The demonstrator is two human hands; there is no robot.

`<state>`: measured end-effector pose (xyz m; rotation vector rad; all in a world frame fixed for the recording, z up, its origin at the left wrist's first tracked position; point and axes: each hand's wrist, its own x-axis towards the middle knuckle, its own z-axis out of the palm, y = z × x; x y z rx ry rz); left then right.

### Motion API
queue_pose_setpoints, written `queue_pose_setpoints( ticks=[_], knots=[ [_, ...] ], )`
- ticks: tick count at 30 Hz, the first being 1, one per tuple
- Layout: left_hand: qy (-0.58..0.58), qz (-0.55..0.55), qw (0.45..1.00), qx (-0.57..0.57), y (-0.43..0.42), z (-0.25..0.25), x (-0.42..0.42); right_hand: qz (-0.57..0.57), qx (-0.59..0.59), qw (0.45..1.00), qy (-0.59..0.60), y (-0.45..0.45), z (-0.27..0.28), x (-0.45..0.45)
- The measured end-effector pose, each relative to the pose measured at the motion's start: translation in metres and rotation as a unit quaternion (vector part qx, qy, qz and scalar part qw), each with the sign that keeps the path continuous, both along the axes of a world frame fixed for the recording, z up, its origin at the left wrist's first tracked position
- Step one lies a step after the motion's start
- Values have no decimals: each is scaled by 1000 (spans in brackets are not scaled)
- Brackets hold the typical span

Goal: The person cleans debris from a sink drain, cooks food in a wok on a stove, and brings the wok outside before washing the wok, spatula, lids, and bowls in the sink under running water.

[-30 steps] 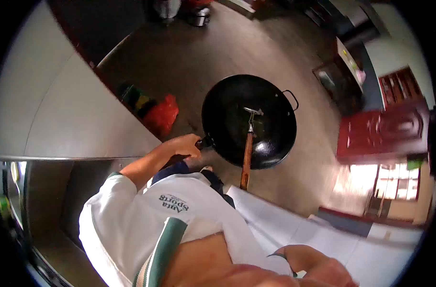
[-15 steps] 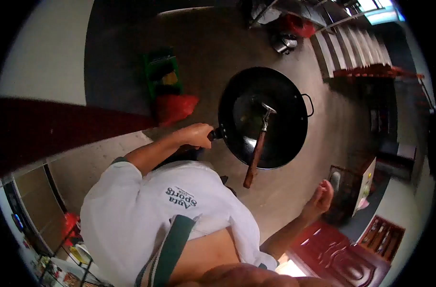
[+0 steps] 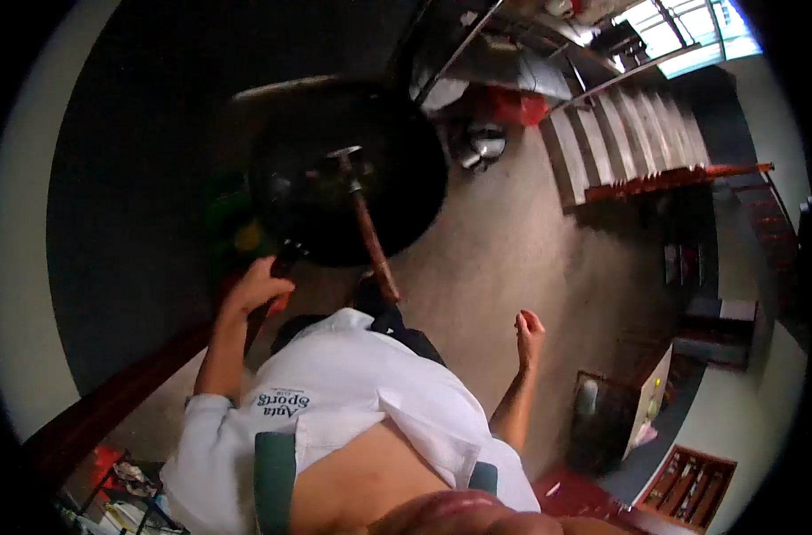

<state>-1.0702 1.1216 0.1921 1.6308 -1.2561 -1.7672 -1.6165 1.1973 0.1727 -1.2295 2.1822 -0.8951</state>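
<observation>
While a white shirt (image 3: 361,392) is bearing dark lettering, "Sports" being legible, the left hand (image 3: 256,290) is gripping the handle (image 3: 286,259) of a black wok (image 3: 330,201), a wooden-handled utensil (image 3: 368,227) crossing its near rim. The right hand (image 3: 529,332) is curling its fingers, how tightly cannot be told; open floor (image 3: 499,241) is extending from the wok's right edge toward pale steps (image 3: 624,134).

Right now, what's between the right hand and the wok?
No object: in the head view, only bare floor shows between the right hand and the wok.
</observation>
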Motion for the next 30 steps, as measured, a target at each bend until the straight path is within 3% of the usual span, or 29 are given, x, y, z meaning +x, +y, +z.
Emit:
queue_pose_setpoints(
  ticks=[3, 5, 6, 7, 8, 9, 12, 14, 15, 17, 18, 19, 20, 22, 23, 24, 26, 28, 30],
  knots=[
    [-13, 69, 997, -17, -4, 26, -4, 96, -52, 994, -11, -129, 28, -20],
    [-51, 177, 983, 12, -38, 20, -9, 180, -32, 983, 11, -253, 56, 18],
    [-44, 178, 983, 19, -87, -13, -15, 225, -33, 973, -35, -345, 13, 20],
    [-34, 201, 979, 27, -100, -13, -21, 302, -94, 946, 74, -405, 0, 27],
    [-23, 226, 973, 38, -112, -18, -27, 316, -75, 945, 34, -450, 22, 62],
    [-20, 237, 970, 37, -125, -28, -27, 387, -102, 901, 166, -507, 19, 82],
    [-16, 262, 963, 64, -167, -51, -34, 450, -113, 874, 144, -655, 1, 137],
    [20, 313, 947, 65, -186, -49, -37, 525, -214, 808, 162, -744, -38, 162],
    [24, 341, 938, 58, -207, -50, -36, 529, -151, 828, 108, -777, -32, 180],
    [29, 362, 931, 49, -231, -55, -53, 629, -286, 690, 214, -843, -22, 187],
    [27, 372, 927, 41, -259, -24, -68, 656, -360, 612, 257, -874, -16, 189],
    [21, 386, 921, 37, -283, 6, -71, 646, -369, 610, 273, -892, -9, 195],
    [39, 390, 919, -41, -290, -53, -72, 632, -358, 627, 282, -911, -2, 205],
    [65, 385, 921, 2, -320, -36, -83, 582, -333, 681, 293, -943, 13, 214],
    [-65, 293, 951, 77, -346, -29, -84, 548, -315, 712, 307, -964, 18, 217],
    [-19, 343, 939, 13, -363, -41, -95, 519, -306, 731, 320, -983, 21, 228],
    [-131, 330, 935, -9, -408, -49, -115, 476, -296, 759, 331, -1025, 22, 245],
    [-99, 417, 902, -54, -379, -71, -124, 448, -314, 769, 331, -1017, 14, 265],
    [-75, 486, 865, -99, -405, -85, -164, 437, -322, 776, 323, -1045, 1, 267]
  ],
)
